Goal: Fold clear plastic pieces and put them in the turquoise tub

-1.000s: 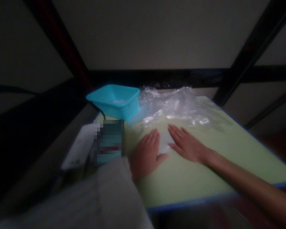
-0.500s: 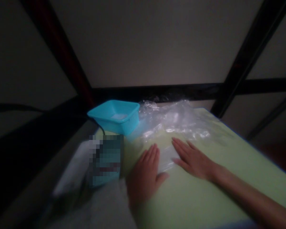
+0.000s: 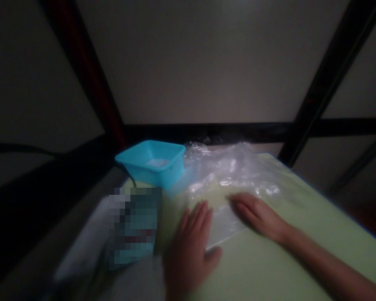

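A clear, crinkled plastic bag (image 3: pixel 225 219) lies across the pale yellow-green tabletop (image 3: pixel 269 267), its near end flat between my hands. My left hand (image 3: pixel 191 246) rests at the bag's left side, palm down, fingers stretched and thumb spread. At the right side, my right hand (image 3: pixel 260 215) has its fingers drawn together and bent over the bag's edge. Its fingertips are blurred and partly hidden.
Behind my left hand stands a turquoise plastic basin (image 3: pixel 172 171) with something pale inside. A pixelated dark teal item (image 3: pixel 138 225) and a cable lie at the left. A dark-framed wall (image 3: pixel 207 75) rises behind the table.
My right hand's fingers have gone from spread flat to drawn together. The bag's near edge shows closer to me. The whole view has shifted slightly downward.
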`<state>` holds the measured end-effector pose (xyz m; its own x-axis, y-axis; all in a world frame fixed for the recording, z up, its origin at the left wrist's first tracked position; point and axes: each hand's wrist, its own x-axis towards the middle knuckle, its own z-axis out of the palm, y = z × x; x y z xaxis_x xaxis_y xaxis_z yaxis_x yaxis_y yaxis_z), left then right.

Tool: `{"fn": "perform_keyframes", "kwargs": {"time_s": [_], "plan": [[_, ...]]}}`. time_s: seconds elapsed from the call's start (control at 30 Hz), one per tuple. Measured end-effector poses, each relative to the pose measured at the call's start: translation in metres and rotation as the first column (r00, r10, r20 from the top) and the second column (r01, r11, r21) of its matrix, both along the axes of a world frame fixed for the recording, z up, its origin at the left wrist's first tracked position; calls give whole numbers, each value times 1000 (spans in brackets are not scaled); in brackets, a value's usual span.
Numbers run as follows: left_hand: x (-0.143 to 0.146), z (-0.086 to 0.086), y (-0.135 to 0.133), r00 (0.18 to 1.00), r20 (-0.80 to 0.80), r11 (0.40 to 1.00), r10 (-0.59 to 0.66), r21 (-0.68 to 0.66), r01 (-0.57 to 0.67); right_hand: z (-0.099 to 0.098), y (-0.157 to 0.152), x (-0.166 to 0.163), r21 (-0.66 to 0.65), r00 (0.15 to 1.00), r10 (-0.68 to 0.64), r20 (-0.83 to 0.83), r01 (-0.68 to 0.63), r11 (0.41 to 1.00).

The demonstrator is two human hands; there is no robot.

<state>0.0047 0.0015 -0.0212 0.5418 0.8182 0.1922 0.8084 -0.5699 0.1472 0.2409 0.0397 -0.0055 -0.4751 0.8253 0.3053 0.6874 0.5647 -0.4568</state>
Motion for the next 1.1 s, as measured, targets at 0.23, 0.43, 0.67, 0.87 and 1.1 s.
{"fn": "perform_keyframes", "kwargs": {"time_s": [0.23, 0.43, 0.67, 0.87, 1.1], "plan": [[0, -6, -2, 994, 105, 998, 13, 53, -19, -3, 4, 4, -6, 999, 2, -41, -2, 1000], [1, -6, -3, 987, 154, 997, 35, 58, -44, -2, 5, 4, -16, 999, -1, -48, 1, 1000], [1, -6, -3, 982, 176, 995, 65, 63, -77, -2, 4, 6, -31, 998, -33, -54, 31, 999], [-3, -8, -1, 984, 157, 992, 79, 86, -93, 4, 2, 7, -64, 997, -64, -38, 62, 996], [-10, -7, 8, 982, 153, 975, 108, 178, -135, 11, -2, 8, -128, 994, -85, -73, 75, 989]]}}
